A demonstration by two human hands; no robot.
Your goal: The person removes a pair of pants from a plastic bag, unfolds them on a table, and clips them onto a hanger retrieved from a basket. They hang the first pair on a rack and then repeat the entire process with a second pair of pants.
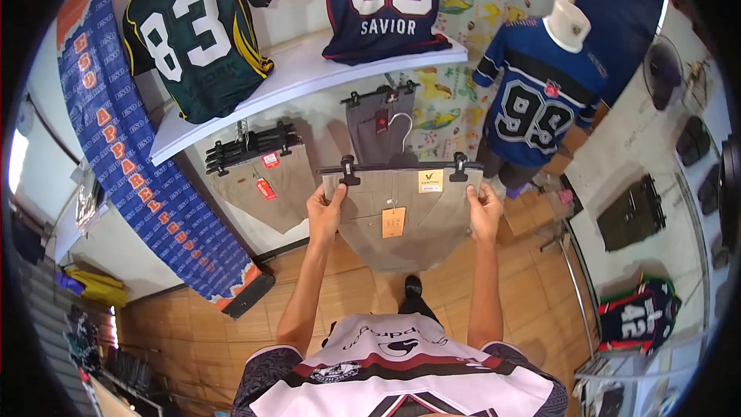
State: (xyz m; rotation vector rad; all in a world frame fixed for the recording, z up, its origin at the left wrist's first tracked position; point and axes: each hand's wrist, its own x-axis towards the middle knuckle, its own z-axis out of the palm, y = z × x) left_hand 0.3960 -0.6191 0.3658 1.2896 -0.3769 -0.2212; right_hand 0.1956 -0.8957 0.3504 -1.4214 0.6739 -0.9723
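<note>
Both my hands hold up a pair of khaki trousers (pixel 355 220), clipped to a black clip hanger (pixel 401 165) with a silver hook. My left hand (pixel 327 212) pinches the waistband's left end just under one clip. At the other end, below the second clip, the fingers of my right hand (pixel 484 210) grip the fabric edge. An orange-brown tag (pixel 393 222) dangles from the front, and a pale label (pixel 431 181) sits near the right clip. Behind the hanger hook hang dark grey trousers (pixel 373 127).
More khaki trousers (pixel 282 185) on stacked black hangers hang at left, under a white shelf (pixel 309 81) bearing jerseys. A tall banner (pixel 147 162) stands on the left. A mannequin in a blue jersey (pixel 532 93) and cardboard boxes (pixel 529 215) stand right. Tiled floor (pixel 340 282) lies below.
</note>
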